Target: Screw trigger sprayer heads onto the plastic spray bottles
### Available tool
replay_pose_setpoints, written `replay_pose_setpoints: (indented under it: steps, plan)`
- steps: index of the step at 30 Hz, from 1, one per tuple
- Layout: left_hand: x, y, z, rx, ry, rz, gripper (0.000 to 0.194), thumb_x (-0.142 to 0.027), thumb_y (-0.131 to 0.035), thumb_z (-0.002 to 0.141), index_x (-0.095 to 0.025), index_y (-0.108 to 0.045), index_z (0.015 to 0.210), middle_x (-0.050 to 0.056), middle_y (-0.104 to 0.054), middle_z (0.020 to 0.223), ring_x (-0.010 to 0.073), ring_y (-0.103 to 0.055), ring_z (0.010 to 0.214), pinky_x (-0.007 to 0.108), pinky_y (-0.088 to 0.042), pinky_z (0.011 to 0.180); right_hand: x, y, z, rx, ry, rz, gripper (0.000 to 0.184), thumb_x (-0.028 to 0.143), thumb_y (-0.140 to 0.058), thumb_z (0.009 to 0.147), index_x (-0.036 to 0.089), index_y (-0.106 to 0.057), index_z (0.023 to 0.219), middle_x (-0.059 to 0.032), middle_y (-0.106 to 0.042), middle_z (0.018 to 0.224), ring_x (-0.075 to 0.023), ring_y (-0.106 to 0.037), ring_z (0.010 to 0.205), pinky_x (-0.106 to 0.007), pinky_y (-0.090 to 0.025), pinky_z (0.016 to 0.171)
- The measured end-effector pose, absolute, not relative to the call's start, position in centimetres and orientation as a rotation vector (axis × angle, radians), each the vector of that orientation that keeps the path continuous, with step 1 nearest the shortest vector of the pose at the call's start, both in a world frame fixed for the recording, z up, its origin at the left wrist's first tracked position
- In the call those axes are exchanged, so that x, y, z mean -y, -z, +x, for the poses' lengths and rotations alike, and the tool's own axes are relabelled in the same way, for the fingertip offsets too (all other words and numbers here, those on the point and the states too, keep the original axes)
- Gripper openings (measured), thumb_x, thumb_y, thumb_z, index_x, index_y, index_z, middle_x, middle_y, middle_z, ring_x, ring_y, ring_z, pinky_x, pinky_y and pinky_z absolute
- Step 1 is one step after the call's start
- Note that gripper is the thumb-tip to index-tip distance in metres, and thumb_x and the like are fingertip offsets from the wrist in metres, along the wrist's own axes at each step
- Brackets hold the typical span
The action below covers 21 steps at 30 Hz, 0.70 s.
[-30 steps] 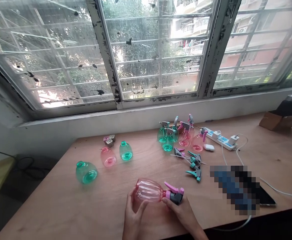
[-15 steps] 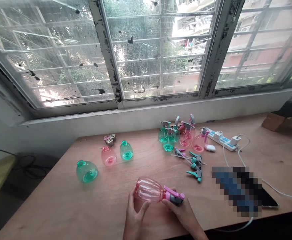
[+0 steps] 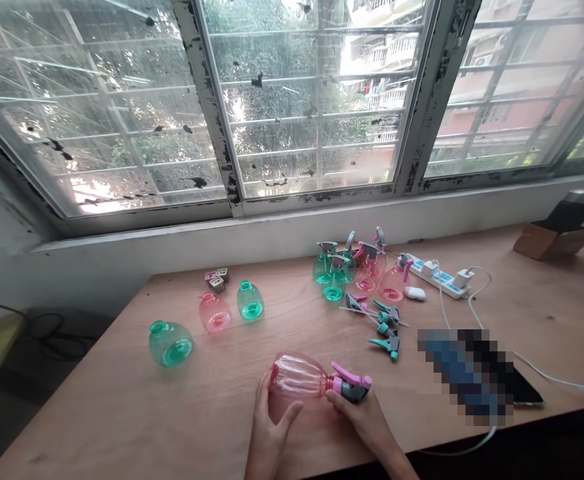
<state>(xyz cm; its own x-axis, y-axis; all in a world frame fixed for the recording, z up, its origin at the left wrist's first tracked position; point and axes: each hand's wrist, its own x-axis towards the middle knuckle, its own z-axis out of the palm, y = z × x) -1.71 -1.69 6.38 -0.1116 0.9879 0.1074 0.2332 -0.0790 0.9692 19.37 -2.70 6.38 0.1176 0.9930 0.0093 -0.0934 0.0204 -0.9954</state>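
Pink bottle (image 3: 299, 377) sideways between left hand (image 3: 271, 421) cupping base (image 3: 276, 375), right hand (image 3: 365, 419) gripping sprayer (image 3: 355, 391).

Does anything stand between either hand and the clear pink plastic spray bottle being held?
Nothing visible does. The right hand grips the clear pink plastic spray bottle near its trigger end, and the left hand is directly at its base end. The nearest loose teal-and-grey plastic spray head lies beyond, out of the way.
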Motion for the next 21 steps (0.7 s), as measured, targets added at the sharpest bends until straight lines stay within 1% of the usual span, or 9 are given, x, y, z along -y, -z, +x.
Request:
replay_pose_setpoints:
  steps: [2, 4, 7, 10, 11, 14, 16, 19, 21]
  plan:
    - [1.6, -6.3, -1.8, -1.426, -1.269, 1.379, 0.071, -0.045, -0.076, 0.078, -0.02, -0.051, 0.139, 0.014, -0.053, 0.148, 0.0343, -0.044, 0.142, 0.051, -0.032, 0.119, 2.7, -6.4, 19.4, 1.072, -1.149, -1.174, 0.032, 0.04, -0.081, 0.077, 0.017, -0.071, 0.098, 0.0022, -0.065, 0.072, -0.0169, -0.056, 0.063, -0.03, -0.047, 0.063]
    - [1.4, -6.3, -1.8, -1.411, -1.281, 1.375, 0.069, -0.045, -0.077, 0.077, -0.02, -0.053, 0.137, 0.014, -0.054, 0.147, 0.0345, -0.045, 0.141, 0.052, -0.032, 0.119, 2.6, -6.2, 19.4, 1.068, -1.155, -1.178, 0.035, 0.041, -0.081, 0.078, 0.017, -0.071, 0.101, 0.0029, -0.064, 0.07, -0.0166, -0.055, 0.062, -0.03, -0.047, 0.062]
    - [1.3, -6.2, -1.9, -1.365, -1.298, 1.381, 0.069, -0.041, -0.081, 0.074, -0.024, -0.055, 0.135, 0.011, -0.055, 0.146, 0.0334, -0.046, 0.14, 0.05, -0.032, 0.12, 2.6, -5.9, 19.4, 1.046, -1.175, -1.187, 0.041, 0.045, -0.077, 0.08, 0.015, -0.069, 0.107, 0.0045, -0.061, 0.062, -0.016, -0.053, 0.056, -0.031, -0.046, 0.059]
    - [1.3, -6.1, -1.9, -1.325, -1.316, 1.376, 0.067, -0.038, -0.081, 0.074, -0.026, -0.055, 0.135, 0.009, -0.056, 0.146, 0.0322, -0.047, 0.139, 0.049, -0.034, 0.119, 2.5, -6.1, 19.4, 1.045, -1.176, -1.192, 0.043, 0.046, -0.077, 0.08, 0.015, -0.068, 0.108, 0.0057, -0.059, 0.06, -0.0157, -0.052, 0.055, -0.03, -0.046, 0.059]
    - [1.3, -6.1, -1.9, -1.316, -1.321, 1.371, 0.067, -0.038, -0.081, 0.074, -0.026, -0.055, 0.135, 0.009, -0.056, 0.146, 0.0321, -0.048, 0.139, 0.048, -0.034, 0.119, 2.5, -6.3, 19.4, 1.049, -1.164, -1.193, 0.041, 0.045, -0.078, 0.079, 0.016, -0.069, 0.107, 0.0059, -0.058, 0.061, -0.0157, -0.052, 0.056, -0.03, -0.046, 0.06]
    - [1.3, -5.9, -1.9, -1.302, -1.326, 1.345, 0.07, -0.038, -0.083, 0.072, -0.024, -0.054, 0.134, 0.012, -0.056, 0.146, 0.0325, -0.049, 0.138, 0.049, -0.035, 0.118, 2.6, -6.8, 19.4, 1.072, -1.129, -1.179, 0.029, 0.042, -0.079, 0.08, 0.018, -0.069, 0.093, 0.0052, -0.059, 0.067, -0.0158, -0.052, 0.062, -0.029, -0.045, 0.063]
    - [1.2, -5.8, -1.9, -1.294, -1.329, 1.319, 0.069, -0.042, -0.081, 0.075, -0.022, -0.053, 0.135, 0.014, -0.056, 0.145, 0.0327, -0.051, 0.136, 0.049, -0.037, 0.117, 2.7, -7.2, 19.4, 1.093, -1.132, -1.158, 0.026, 0.04, -0.079, 0.079, 0.018, -0.067, 0.086, 0.0044, -0.06, 0.07, -0.0156, -0.052, 0.064, -0.028, -0.044, 0.062]
    - [1.2, -5.7, -1.9, -1.279, -1.348, 1.287, 0.063, -0.047, -0.075, 0.079, -0.021, -0.054, 0.133, 0.015, -0.056, 0.145, 0.0328, -0.052, 0.136, 0.049, -0.038, 0.116, 2.8, -7.6, 19.4, 1.115, -1.151, -1.136, 0.025, 0.039, -0.079, 0.08, 0.018, -0.066, 0.086, 0.0044, -0.061, 0.07, -0.015, -0.051, 0.063, -0.027, -0.043, 0.06]
    - [1.1, -5.7, -1.9, -1.27, -1.357, 1.277, 0.061, -0.046, -0.075, 0.08, -0.021, -0.055, 0.133, 0.014, -0.055, 0.146, 0.0323, -0.05, 0.137, 0.048, -0.037, 0.117, 2.9, -7.7, 19.4, 1.111, -1.154, -1.138, 0.025, 0.039, -0.078, 0.081, 0.019, -0.065, 0.086, 0.0048, -0.06, 0.069, -0.0152, -0.05, 0.062, -0.028, -0.042, 0.061]
